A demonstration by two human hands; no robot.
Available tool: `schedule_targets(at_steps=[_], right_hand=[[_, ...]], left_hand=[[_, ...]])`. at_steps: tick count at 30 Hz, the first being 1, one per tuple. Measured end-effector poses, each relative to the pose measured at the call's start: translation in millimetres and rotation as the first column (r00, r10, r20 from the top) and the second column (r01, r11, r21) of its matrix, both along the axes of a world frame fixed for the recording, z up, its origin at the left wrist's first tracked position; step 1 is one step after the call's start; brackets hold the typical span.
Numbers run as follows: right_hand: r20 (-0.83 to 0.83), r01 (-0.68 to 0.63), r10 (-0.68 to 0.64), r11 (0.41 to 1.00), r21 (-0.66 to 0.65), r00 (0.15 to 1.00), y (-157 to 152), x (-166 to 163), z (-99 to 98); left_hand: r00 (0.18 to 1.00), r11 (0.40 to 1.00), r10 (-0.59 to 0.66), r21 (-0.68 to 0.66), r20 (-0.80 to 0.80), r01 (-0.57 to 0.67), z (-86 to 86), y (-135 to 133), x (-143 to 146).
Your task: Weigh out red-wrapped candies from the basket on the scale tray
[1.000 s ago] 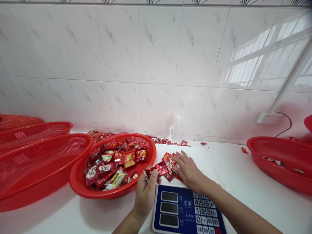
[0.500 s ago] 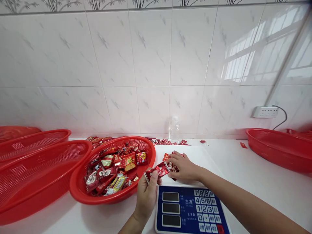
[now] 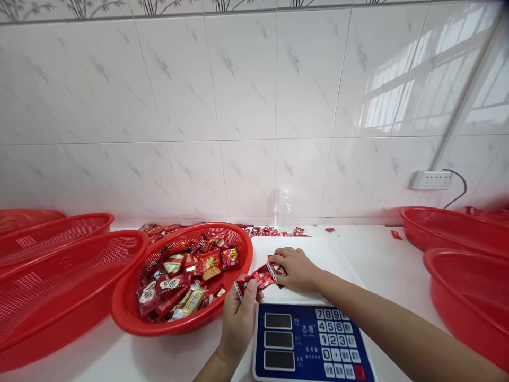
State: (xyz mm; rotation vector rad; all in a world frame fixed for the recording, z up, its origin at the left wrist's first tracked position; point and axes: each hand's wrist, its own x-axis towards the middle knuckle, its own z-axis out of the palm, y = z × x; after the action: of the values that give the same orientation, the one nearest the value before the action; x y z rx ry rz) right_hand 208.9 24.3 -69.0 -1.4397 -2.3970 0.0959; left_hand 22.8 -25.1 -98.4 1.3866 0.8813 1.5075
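Red foil candy packet (image 3: 254, 278) at lower centre of frame, pinched at its left crimped end by left hand (image 3: 238, 318). Light, thin, crinkly, likely slippery; best gripped at crimped ends, not the middle. Right hand (image 3: 296, 269) just right of it, clenched over more red packets (image 3: 279, 269) on scale platform (image 3: 322, 254). Blue scale keypad (image 3: 310, 342) below. Red basket (image 3: 183, 278) of candies at left, on white desk (image 3: 382, 265).

The right hand (image 3: 296, 269) is covering most of the red packets (image 3: 278, 269) beneath it, so their number is staying unclear. The frame's bottom edge is cutting off the scale (image 3: 312, 342), and the scraps (image 3: 274, 231) by the wall are perhaps wrappers, too small to tell.
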Motion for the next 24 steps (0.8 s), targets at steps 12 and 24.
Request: schedule_targets(at_steps=[12, 24], right_hand=[[0.037, 0.085, -0.093, 0.981, 0.176, 0.995, -1.1, -4.9, -1.2], [-0.075, 0.336, -0.328, 0.911, 0.24, 0.942, -32.9, 69.2, 37.5]], left_hand=[[0.998, 1.0, -0.005, -0.021, 0.058, 0.006, 0.3, -2.0, 2.3], [0.998, 0.999, 0.008, 0.051, 0.06, -0.011, 5.4, -5.4, 4.4]])
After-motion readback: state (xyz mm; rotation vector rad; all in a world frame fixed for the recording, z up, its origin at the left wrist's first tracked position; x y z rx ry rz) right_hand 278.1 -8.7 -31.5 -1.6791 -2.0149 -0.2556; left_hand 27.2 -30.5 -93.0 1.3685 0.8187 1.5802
